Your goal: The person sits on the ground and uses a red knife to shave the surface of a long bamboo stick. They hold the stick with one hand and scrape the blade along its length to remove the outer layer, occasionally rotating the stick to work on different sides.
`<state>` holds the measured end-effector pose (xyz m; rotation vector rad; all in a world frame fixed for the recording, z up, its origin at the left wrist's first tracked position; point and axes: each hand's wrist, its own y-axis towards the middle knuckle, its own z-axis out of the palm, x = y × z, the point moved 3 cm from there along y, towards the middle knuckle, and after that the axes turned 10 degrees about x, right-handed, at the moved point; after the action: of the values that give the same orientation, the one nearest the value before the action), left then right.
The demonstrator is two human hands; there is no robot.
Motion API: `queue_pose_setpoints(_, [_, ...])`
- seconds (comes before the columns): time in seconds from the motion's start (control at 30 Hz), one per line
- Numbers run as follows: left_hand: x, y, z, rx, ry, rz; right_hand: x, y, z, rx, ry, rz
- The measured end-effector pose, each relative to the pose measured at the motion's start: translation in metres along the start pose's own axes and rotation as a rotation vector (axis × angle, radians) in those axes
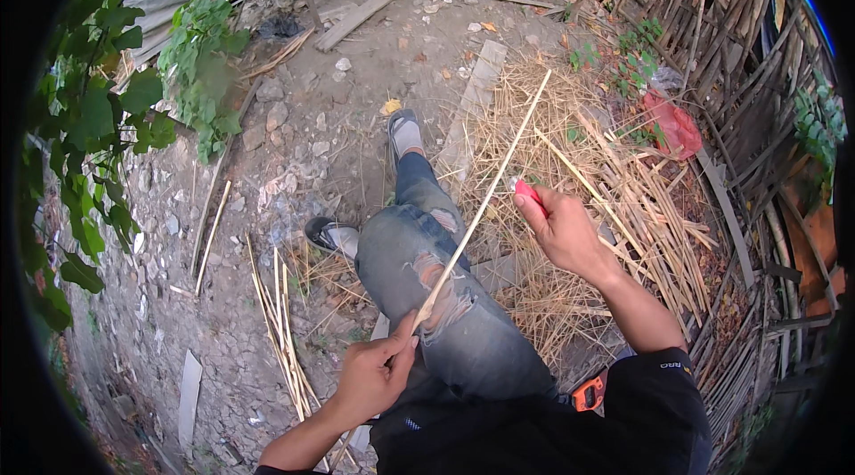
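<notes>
A long, thin, pale stick runs slantwise in front of me, its lower end pinched between the thumb and fingers of my left hand. The stick crosses above my bent knee in torn jeans, and its thinner end points away over the straw. My right hand is closed around a small red-handled tool. A short, shiny tip shows at the tool's far end, close to the stick's right side; its exact shape is too small to tell.
Straw covers the ground at right, with a pile of stalks on it. Several sticks lie at left. An orange-and-black handle is beside my hip. A red bag lies near the stick fence. Leafy vines hang at left.
</notes>
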<state>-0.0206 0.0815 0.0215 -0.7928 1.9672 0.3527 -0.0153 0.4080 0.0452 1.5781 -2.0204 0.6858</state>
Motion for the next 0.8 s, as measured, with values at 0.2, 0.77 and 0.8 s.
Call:
queue_pose_setpoints(0.2, [-0.005, 0.016, 0.005, 0.002, -0.060, 0.031, 0.051, -0.051, 0.057, 0.297, -0.150, -0.285])
queue_pose_setpoints(0.77, [0.008, -0.010, 0.000, 0.009, -0.017, 0.043, -0.041, 0.043, -0.042, -0.323, -0.033, 0.091])
queue_pose_setpoints(0.8, [0.009, -0.012, 0.001, 0.005, -0.045, 0.003, -0.036, 0.037, -0.037, -0.289, -0.026, 0.029])
